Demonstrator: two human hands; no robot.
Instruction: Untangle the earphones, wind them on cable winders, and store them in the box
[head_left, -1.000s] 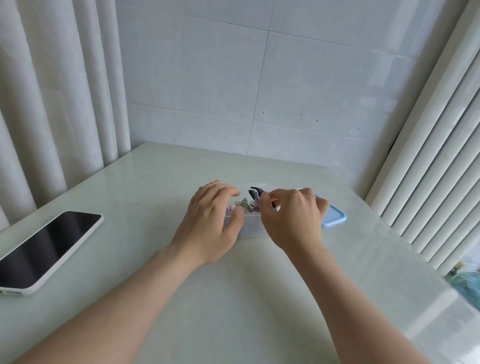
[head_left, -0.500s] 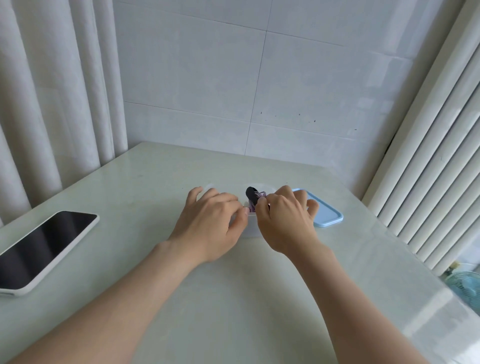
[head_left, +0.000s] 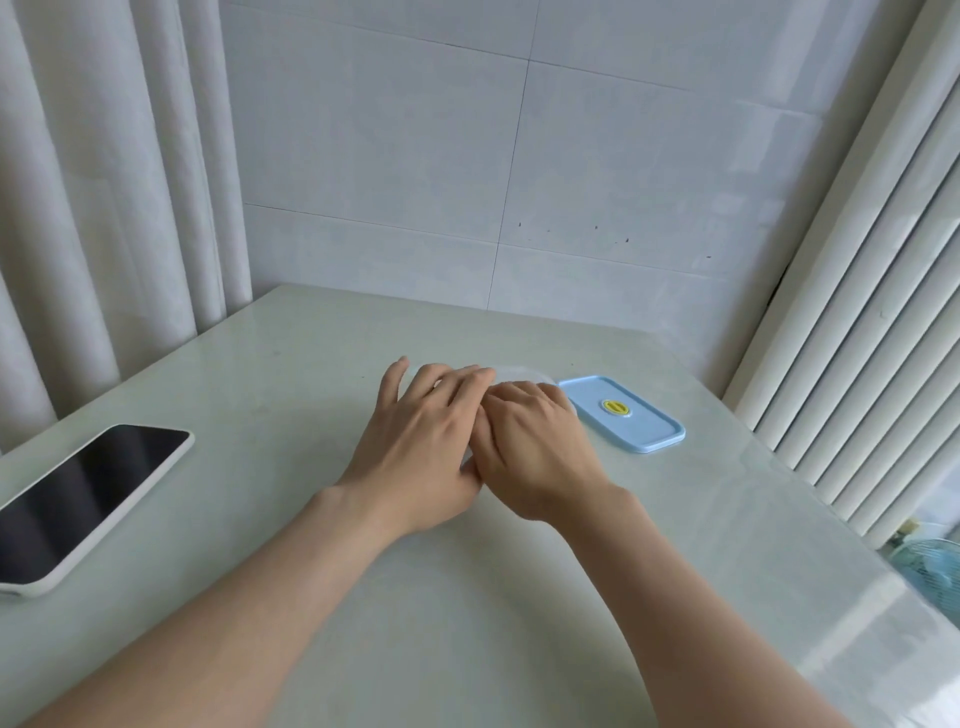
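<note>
The left hand (head_left: 423, 441) lies flat, its fingers spread and nearly straight, over a clear plastic box (head_left: 522, 370). Only a thin piece of the box's far rim shows, just beyond the fingertips. The right hand (head_left: 537, 449) touches the left one side by side, with its fingers bent down into the same place. Whether they pinch something cannot be told, because the knuckles hide it. The earphones and the cable winders are not visible; probably they are under the two hands, inside the box.

Just to the right of the right hand, a light blue rectangular plastic lid (head_left: 623, 415) with a round yellow button lies on the pale green glossy bench (head_left: 467, 597). Well to the left of the left hand rests a black smartphone in a white case (head_left: 88, 499).

If the hands press too hard, a wound cable may slip off its winder and tangle again, or the light box may slide on the smooth bench. A loop left over the rim could also stop the lid from closing.
</note>
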